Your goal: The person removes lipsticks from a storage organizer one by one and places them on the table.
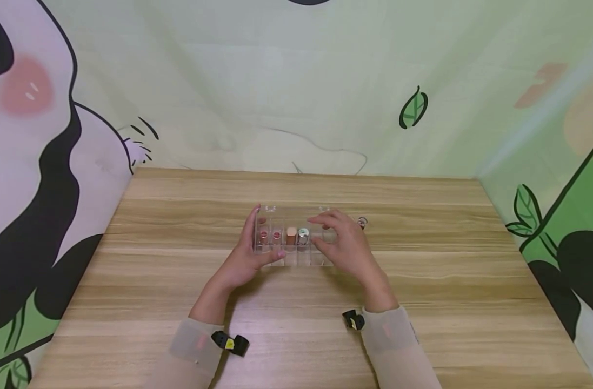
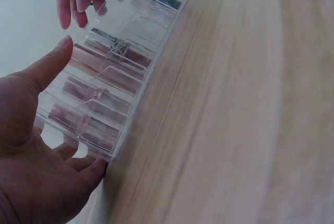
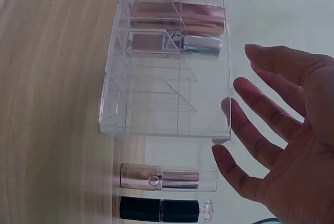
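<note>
A clear plastic lipstick organizer (image 1: 291, 214) stands on the table between both hands. My left hand (image 1: 245, 262) grips its left end, thumb along the front and fingers round the side. In its slots stand two pinkish lipsticks (image 2: 83, 122), a rose-gold lipstick (image 3: 201, 19) and a silver-capped lipstick (image 1: 303, 236). My right hand (image 1: 347, 243) hovers over the organizer's right part, thumb and fingers apart, holding nothing. Beside the right end, a gold lipstick with a clear cap (image 3: 175, 178) and a black lipstick (image 3: 159, 210) stand outside the organizer in the right wrist view.
The wood-grain table (image 1: 296, 335) extends around the organizer. Behind it hangs a pale green backdrop (image 1: 257, 81) with cartoon drawings. Black wrist devices (image 1: 230, 343) are strapped near both sleeves.
</note>
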### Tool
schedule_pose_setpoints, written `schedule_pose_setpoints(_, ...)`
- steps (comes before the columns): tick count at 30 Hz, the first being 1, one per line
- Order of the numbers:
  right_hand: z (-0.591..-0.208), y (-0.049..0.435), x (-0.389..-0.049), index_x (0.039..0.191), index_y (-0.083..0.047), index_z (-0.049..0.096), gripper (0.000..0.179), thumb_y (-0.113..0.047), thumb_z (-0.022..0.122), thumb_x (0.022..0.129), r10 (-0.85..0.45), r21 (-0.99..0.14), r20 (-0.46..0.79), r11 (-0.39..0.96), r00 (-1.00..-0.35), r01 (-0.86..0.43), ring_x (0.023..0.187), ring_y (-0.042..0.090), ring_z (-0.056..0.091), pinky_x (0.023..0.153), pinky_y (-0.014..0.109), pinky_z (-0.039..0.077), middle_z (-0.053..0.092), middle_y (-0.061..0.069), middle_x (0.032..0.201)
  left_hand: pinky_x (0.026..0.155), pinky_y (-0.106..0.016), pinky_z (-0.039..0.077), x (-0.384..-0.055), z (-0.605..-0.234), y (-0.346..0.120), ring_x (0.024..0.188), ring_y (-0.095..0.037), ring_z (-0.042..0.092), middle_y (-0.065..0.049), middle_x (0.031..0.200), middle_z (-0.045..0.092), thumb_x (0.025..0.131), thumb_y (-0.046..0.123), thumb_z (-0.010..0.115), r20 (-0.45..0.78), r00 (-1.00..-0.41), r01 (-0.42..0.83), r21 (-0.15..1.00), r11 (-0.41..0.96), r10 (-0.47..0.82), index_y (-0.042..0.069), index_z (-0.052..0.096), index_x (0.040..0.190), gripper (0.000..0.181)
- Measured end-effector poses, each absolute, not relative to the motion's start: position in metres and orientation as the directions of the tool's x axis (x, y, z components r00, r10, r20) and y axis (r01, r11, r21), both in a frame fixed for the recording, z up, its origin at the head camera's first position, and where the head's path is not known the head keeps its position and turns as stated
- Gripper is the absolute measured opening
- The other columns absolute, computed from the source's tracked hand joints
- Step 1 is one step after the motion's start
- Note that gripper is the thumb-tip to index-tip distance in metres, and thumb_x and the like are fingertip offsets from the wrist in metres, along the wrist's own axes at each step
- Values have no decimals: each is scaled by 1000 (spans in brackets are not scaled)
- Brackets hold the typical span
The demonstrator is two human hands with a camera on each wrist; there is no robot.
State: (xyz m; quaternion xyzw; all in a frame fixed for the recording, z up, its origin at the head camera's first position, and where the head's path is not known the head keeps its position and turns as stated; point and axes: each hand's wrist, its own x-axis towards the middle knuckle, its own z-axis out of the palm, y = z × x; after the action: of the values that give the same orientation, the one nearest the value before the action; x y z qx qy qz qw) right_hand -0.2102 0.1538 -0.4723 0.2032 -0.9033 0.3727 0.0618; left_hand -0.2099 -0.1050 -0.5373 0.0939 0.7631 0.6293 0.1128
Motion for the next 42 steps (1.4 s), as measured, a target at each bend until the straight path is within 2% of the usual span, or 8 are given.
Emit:
schedule_pose_setpoints(11, -474, 148, -210, 127, -12, 78, 37, -12, 86, 91, -285, -627, 273, 672, -919, -394, 107, 29, 69, 93, 50, 53, 72, 9, 126, 125, -67, 22, -211, -536, -104, 157, -45, 27, -14, 174, 17, 91, 26, 88, -43, -957, 13, 981, 191, 286, 50, 0, 168, 119)
schedule_pose_setpoints(20, -478, 142, -208, 129, -15, 77, 37, -16, 85, 93, -270, -614, 251, 698, -929, -369, 122, 35, 65, 105, 61, 41, 71, 9, 130, 126, -67, 19, -211, -537, -105, 157, -45, 25, -14, 175, 17, 91, 26, 89, -50, -957, 6, 982, 191, 285, 51, 1, 168, 119)
schedule_pose_setpoints(31, -479, 136, -207, 128, -18, 78, 35, -19, 85, 93, -255, -600, 242, 719, -936, -351, 128, 35, 62, 103, 58, 37, 71, 6, 130, 126, -69, 17, -211, -538, -106, 159, -45, 21, -13, 176, 15, 91, 29, 89, -57, -957, -1, 981, 196, 283, 52, 1, 167, 119)
schedule_pose_setpoints(42, -486, 133, -207, 123, -19, 80, 30, -22, 85, 93, -239, -562, 250, 754, -938, -342, 126, 28, 63, 101, 58, 34, 71, 4, 128, 125, -68, 20, -209, -536, -105, 156, -45, 27, -14, 174, 18, 91, 28, 89, -57, -956, -2, 982, 188, 286, 50, 2, 168, 119)
